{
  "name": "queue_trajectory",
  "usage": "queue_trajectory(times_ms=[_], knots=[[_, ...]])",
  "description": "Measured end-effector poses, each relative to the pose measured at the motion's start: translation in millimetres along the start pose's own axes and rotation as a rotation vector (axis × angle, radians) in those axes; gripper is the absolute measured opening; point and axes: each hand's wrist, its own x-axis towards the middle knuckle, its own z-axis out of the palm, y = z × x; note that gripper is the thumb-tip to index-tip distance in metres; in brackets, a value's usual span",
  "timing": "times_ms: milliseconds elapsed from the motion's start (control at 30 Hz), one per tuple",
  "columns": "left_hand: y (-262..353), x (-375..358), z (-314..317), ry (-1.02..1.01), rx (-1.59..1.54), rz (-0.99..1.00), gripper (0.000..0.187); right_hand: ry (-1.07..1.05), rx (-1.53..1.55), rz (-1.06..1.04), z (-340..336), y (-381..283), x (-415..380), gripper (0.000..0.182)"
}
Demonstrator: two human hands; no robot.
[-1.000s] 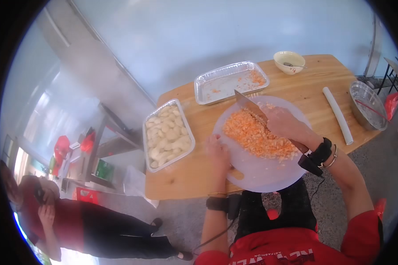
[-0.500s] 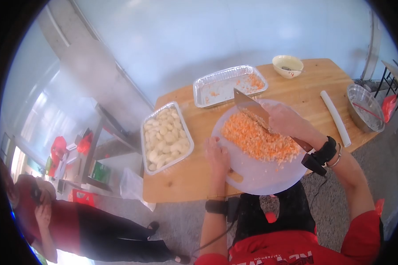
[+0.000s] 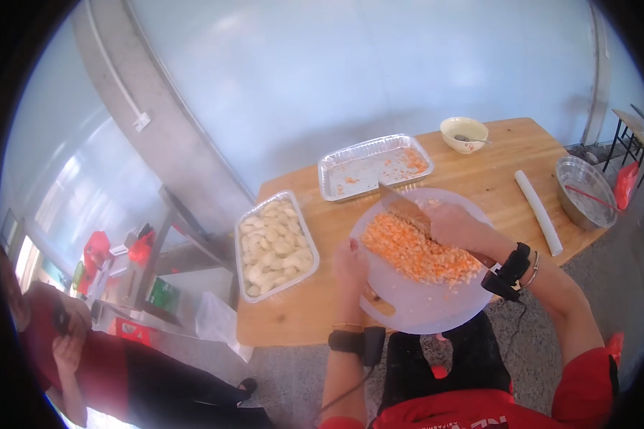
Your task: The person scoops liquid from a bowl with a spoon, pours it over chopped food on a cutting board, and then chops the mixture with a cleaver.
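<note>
My right hand [image 3: 459, 227] is wrapped round a cleaver [image 3: 406, 211], whose broad blade slants across a heap of finely chopped orange and pale food [image 3: 422, 250]. Part of the blade is hidden by that hand and the heap. Beneath lies a round translucent white cutting board [image 3: 436, 311] with a handle slot on its near left side. My left hand [image 3: 350, 268] is closed at the board's left edge, its fingers curled and partly hidden from view.
Left of the board, a foil tray [image 3: 313, 261] holds many pale, oval pieces. Behind it, another foil tray [image 3: 361, 187] has orange scraps. A bowl with a spoon [image 3: 465, 145], a white roll [image 3: 539, 212] and a metal basin [image 3: 587, 214] stand rightward. Another person [image 3: 100, 365] stands at left.
The view has tilted up, so the table sits lower in the picture. The cleaver blade has swung lower against the chopped heap. My left hand's fingers look more curled at the board's edge.
</note>
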Motion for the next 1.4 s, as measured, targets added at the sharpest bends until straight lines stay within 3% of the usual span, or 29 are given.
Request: queue_trajectory(times_ms=[33, 100, 233, 300, 433, 600, 633, 700, 833, 900, 933, 1000, 1233, 1300, 1400], knots=[[0.0, 0.0, 0.6, -0.002, -0.004, 0.002, 0.021, 0.000, -0.003, 0.003, 4.3, 5.2, -1.3, 0.047], [-3.6, 1.5, 2.5, 0.055, -0.035, 0.072, 0.016, 0.213, 0.024, -0.116, 18.3, 19.6, -0.5, 0.042], [-9.4, 9.8, -0.3, 0.033, -0.173, -0.069, 0.013, 0.203, 0.150, -0.019, -2.9, 3.9, -1.3, 0.042], [-20.1, 14.1, 2.4, 0.055, -0.186, 0.054, 0.012, 0.100, 0.069, 0.035, -3.4, -2.5, 1.3, 0.041], [-27.4, 16.8, 3.1, 0.031, -0.261, 0.026, 0.012, 0.109, 0.026, -0.089, 5.8, 12.6, -0.1, 0.048], [-16.6, 12.0, -6.6, 0.007, -0.254, 0.060, 0.012, 0.321, 0.186, -0.102, 4.4, 7.7, 4.6, 0.047], [-16.5, 11.8, -6.9, 0.006, -0.252, 0.059, 0.012, 0.320, 0.188, -0.101, 2.6, 6.2, 3.5, 0.047], [-17.2, 11.2, -5.1, 0.004, -0.221, 0.047, 0.012, -0.027, -0.052, -0.076, -1.2, 4.3, 2.0, 0.043], [-25.0, 10.4, 3.1, 0.054, -0.175, 0.131, 0.013, 0.123, 0.121, -0.080, -5.7, 7.8, 5.1, 0.040], [-15.5, 9.5, -6.4, -0.048, -0.036, 0.191, 0.015, 0.328, 0.163, -0.201, -2.8, 8.4, 6.4, 0.039], [-15.6, 10.8, -9.2, -0.048, -0.031, 0.194, 0.015, 0.332, 0.167, -0.201, 0.0, 7.3, 5.5, 0.039], [-20.3, 13.1, -15.5, -0.123, 0.030, 0.270, 0.017, 0.035, 0.005, -0.089, 4.8, 3.5, 2.9, 0.040], [-23.5, -9.3, -30.1, -0.212, 0.181, 0.409, 0.027, 0.269, 0.197, -0.101, 0.0, 7.2, -1.3, 0.040], [-24.2, -14.0, -25.9, -0.122, 0.081, 0.437, 0.029, 0.056, 0.009, -0.086, 7.3, 8.4, 0.5, 0.042], [-10.3, -27.9, -35.5, -0.104, -0.103, 0.307, 0.032, 0.054, 0.088, -0.090, -7.1, 6.4, -3.2, 0.042]])
